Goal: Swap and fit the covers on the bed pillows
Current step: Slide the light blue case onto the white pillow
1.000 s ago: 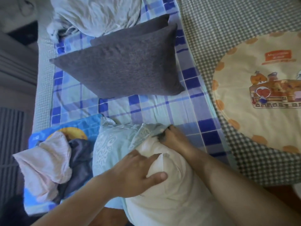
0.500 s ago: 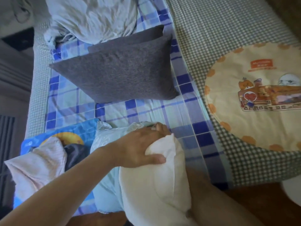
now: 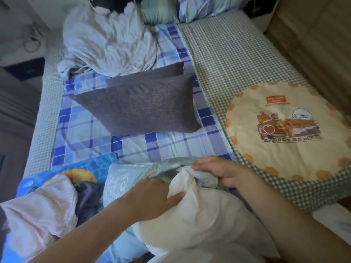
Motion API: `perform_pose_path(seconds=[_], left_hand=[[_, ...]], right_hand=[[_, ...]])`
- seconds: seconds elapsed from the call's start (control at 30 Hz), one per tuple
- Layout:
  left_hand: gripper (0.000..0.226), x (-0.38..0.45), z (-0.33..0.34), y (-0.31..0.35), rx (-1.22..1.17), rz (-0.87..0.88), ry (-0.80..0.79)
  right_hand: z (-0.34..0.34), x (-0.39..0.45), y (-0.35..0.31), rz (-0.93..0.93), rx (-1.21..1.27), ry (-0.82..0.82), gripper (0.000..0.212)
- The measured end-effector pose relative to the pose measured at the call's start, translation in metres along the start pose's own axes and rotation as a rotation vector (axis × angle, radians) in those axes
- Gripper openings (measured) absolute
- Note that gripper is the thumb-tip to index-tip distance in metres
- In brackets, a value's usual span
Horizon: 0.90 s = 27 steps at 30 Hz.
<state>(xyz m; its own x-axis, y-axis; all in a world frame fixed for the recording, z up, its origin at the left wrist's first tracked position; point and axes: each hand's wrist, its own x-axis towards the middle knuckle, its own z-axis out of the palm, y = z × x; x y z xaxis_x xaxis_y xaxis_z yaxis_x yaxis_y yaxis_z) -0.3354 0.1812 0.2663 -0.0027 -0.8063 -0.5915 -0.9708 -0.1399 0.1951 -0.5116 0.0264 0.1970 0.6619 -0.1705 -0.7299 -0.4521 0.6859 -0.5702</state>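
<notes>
1. Bed (image 3: 228, 59) space is mostly free for you: the grey pillows (image 3: 140, 107) lie near the middle on the blue checked sheet (image 3: 85, 130), already in their dark covers as far as I can judge, and well apart from your work.
2. White pillow (image 3: 199, 221) lies at the near edge, just below you. Most of its body is bare, so I judge the fitting is only at its start.
3. Pale blue cover (image 3: 121, 179) is bunched at the far end of the pillow; only that tip seems inside.
4. Your right hand (image 3: 220, 171) pinches the cover's open edge, and your left hand (image 3: 152, 198) grips the pillow's corner with curled fingers.
5. Left to do, in my judgement: pull the cover down the whole pillow.
6. Hidden: the pillow's near end is cut off by the frame, and I cannot tell how deep the corner sits in the cover.
</notes>
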Motion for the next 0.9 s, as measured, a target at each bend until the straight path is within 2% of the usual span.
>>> perform_pose_path(seconds=[0.07, 0.17, 0.2, 0.3, 0.37, 0.43, 0.5, 0.57, 0.6, 0.7, 0.77, 0.83, 0.9], left_hand=[[0.064, -0.005, 0.002, 0.003, -0.006, -0.024, 0.061], [0.052, -0.011, 0.011, 0.009, 0.007, 0.001, 0.172], [0.050, -0.013, 0.015, 0.009, -0.005, 0.000, 0.207], [0.053, -0.021, 0.020, 0.003, -0.094, 0.036, 0.297], [0.053, -0.028, 0.018, -0.004, -0.096, 0.111, 0.298], [0.052, -0.034, 0.017, -0.011, -0.088, 0.183, 0.327], [0.050, -0.040, 0.016, -0.015, -0.090, 0.234, 0.366], [0.049, -0.044, 0.017, -0.017, -0.102, 0.236, 0.392], [0.050, -0.044, 0.019, -0.018, -0.110, 0.216, 0.399], [0.048, -0.044, 0.023, -0.024, -0.185, 0.131, 0.406], [0.047, -0.042, 0.025, -0.031, -0.227, 0.074, 0.388], [0.048, -0.041, 0.028, -0.035, -0.228, 0.040, 0.364], [0.050, -0.037, 0.027, -0.033, -0.215, 0.032, 0.346]], right_hand=[[0.011, 0.001, -0.010, 0.077, -0.162, 0.000, 0.008], [0.025, 0.007, -0.026, 0.151, -0.764, 0.127, 0.017], [0.028, 0.008, -0.028, 0.130, -0.800, 0.167, 0.018], [0.023, 0.013, -0.031, 0.002, -0.521, 0.201, 0.017], [0.017, 0.022, -0.029, -0.030, -0.330, 0.265, 0.019], [0.015, 0.031, -0.032, 0.013, -0.091, 0.300, 0.025], [0.017, 0.036, -0.040, 0.073, 0.064, 0.249, 0.026], [0.021, 0.035, -0.051, 0.117, 0.028, 0.154, 0.030], [0.024, 0.032, -0.057, 0.153, -0.080, 0.094, 0.034], [0.030, 0.029, -0.068, 0.252, -0.705, 0.081, 0.029], [0.033, 0.028, -0.074, 0.252, -0.934, 0.120, 0.025], [0.033, 0.031, -0.081, 0.150, -0.852, 0.164, 0.017], [0.040, 0.032, -0.086, 0.007, -0.666, 0.155, 0.012]])
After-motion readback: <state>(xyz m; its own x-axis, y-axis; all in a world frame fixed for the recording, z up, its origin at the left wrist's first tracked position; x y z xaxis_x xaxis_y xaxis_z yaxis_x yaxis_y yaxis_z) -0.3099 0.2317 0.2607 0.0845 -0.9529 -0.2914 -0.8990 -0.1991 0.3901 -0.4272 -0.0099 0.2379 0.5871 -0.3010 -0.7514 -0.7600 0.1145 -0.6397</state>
